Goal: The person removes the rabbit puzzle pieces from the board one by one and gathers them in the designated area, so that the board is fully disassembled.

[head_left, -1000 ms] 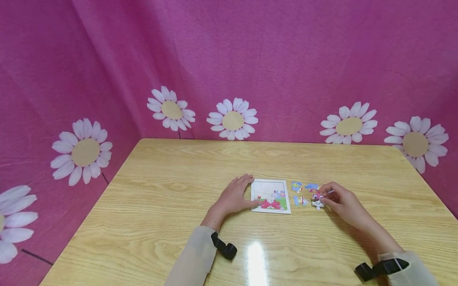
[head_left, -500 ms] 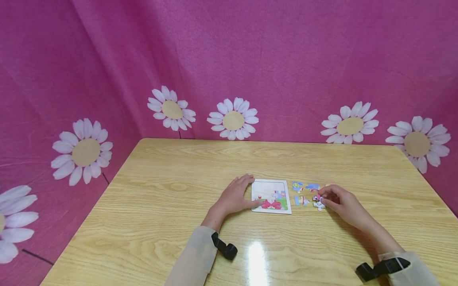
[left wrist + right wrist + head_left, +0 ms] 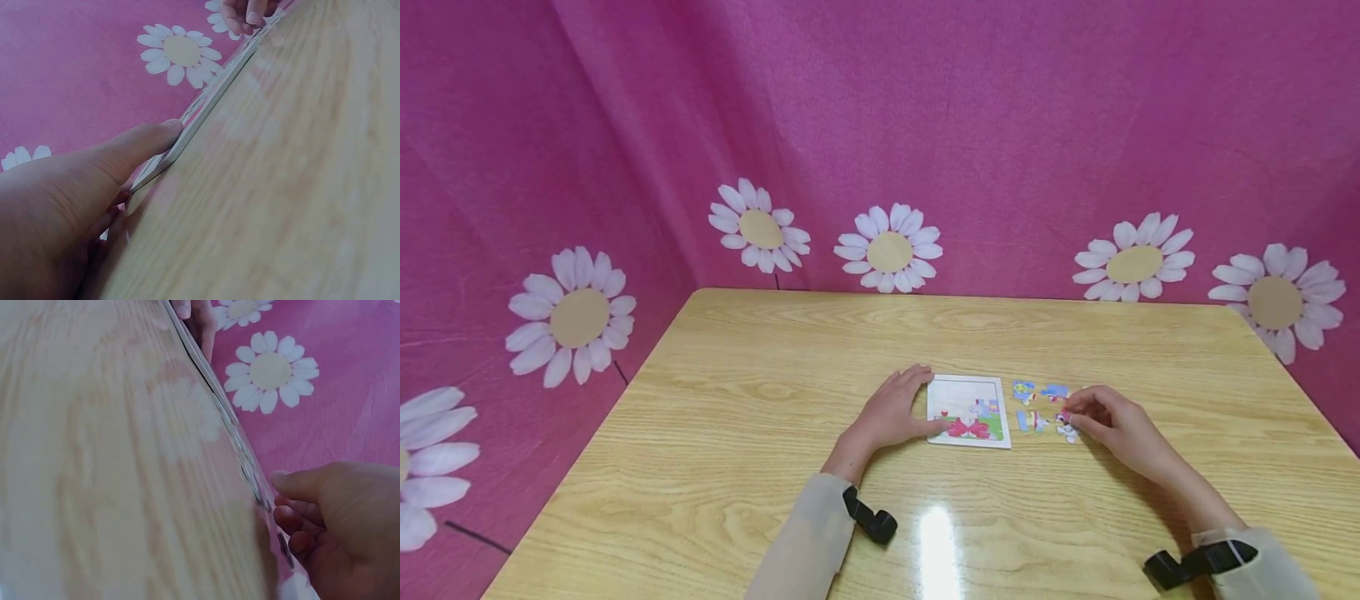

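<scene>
A small white-framed puzzle board (image 3: 953, 392) lies on the table, partly filled, with pink and green pieces along its lower part. My left hand (image 3: 891, 412) steadies it: the thumb rests on the lower left of the board and the extended fingers lie along its left side, reaching the upper corner. To the right of the board, my right hand (image 3: 1111, 421) pinches a pinkish puzzle piece (image 3: 1063, 416) between thumb and curled fingers, low over the table. A white puzzle piece (image 3: 1066, 433) shows just below those fingertips. The fingers partly cover the pinkish piece.
Loose puzzle pieces lie between board and right hand: a blue-yellow piece (image 3: 1022, 389), a blue piece (image 3: 1056, 391) and a pale piece (image 3: 1032, 421). The wooden table (image 3: 820, 350) meets a pink curtain (image 3: 1000, 125) with white flowers. Black wrist cameras sit on both sleeves.
The pinkish piece in my right fingers has turned and come lower, so less of it shows; the white piece now shows separately below it. The left hand and the board stay put.
</scene>
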### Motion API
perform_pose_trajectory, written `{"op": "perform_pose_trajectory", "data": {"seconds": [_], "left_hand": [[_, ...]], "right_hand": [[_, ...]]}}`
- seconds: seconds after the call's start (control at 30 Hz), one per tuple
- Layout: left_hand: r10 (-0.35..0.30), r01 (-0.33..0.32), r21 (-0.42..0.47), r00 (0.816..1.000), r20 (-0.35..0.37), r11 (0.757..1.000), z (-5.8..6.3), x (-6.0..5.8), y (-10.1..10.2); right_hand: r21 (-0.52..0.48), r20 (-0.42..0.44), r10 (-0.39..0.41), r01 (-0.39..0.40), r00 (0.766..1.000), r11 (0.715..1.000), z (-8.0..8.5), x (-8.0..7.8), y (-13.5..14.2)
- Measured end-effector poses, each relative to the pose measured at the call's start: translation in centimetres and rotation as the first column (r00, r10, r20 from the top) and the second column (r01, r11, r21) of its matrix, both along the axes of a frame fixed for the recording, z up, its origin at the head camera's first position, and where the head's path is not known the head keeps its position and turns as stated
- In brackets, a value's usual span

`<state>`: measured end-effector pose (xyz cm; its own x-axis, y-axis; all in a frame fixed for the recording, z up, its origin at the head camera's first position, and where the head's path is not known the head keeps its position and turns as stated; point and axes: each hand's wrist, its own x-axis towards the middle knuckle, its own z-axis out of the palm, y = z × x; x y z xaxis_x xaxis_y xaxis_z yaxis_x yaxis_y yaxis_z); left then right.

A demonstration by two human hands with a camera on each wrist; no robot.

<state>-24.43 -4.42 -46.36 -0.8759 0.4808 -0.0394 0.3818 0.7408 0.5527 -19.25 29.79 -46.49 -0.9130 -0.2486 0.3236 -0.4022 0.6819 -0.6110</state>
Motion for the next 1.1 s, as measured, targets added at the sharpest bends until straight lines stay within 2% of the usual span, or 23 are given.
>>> {"op": "perform_pose_trajectory", "data": {"seconds": [0.2,0.7,1.1], "left_hand": [[0.002,-0.002,0.004,1.0,-0.002,1.0,0.1,0.1,-0.1],[0.0,0.0,-0.003,1.0,-0.002,1.0,0.1,0.0,-0.1],[0.005,-0.005,-0.002,1.0,-0.004,1.0,0.0,0.0,0.1]], "right_hand": [[-0.011,-0.024,0.024,-0.024,0.999,1.0,0.5,-0.4,-1.6],[0.009,0.047,0.141,-0.141,0.989,0.99,0.6,-2.5,-6.6],[0.099,0.132,0.169,-0.182,0.977,0.978,0.9,-3.5,-7.5]]}}
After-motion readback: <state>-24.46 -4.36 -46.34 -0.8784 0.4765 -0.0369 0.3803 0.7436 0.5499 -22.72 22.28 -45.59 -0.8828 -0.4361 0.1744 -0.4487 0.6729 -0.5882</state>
